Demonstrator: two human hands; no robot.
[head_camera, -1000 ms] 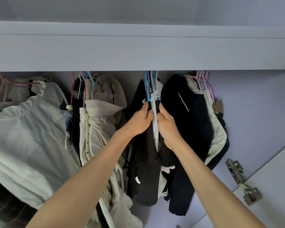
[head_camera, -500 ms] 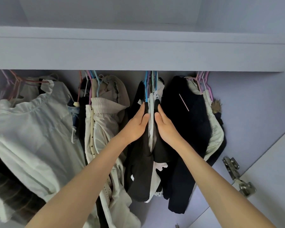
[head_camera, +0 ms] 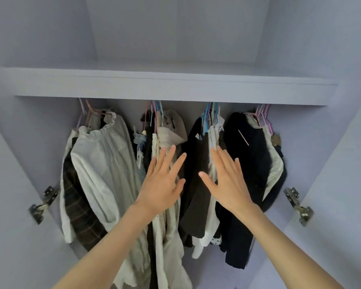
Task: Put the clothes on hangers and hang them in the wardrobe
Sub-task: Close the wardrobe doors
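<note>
Clothes hang in the open wardrobe under a pale shelf (head_camera: 167, 86). In the middle hangs a black-and-white garment (head_camera: 198, 184) on blue hangers (head_camera: 206, 119). My left hand (head_camera: 163, 182) is open with fingers spread, in front of the cream clothes (head_camera: 165, 134) to its left. My right hand (head_camera: 227, 180) is open too, fingers spread, in front of the black-and-white garment. Neither hand holds anything. The rail itself is hidden behind the shelf edge.
A white blouse (head_camera: 100, 159) over a dark plaid garment (head_camera: 77, 205) hangs at the left. A dark coat (head_camera: 252, 155) on pink hangers (head_camera: 263, 113) hangs at the right. Metal door hinges sit at the left (head_camera: 43, 201) and right (head_camera: 298, 205) wardrobe sides.
Both hands have let go of the black-and-white garment and pulled back with fingers spread. The view has backed away and tilted, showing the whole wardrobe.
</note>
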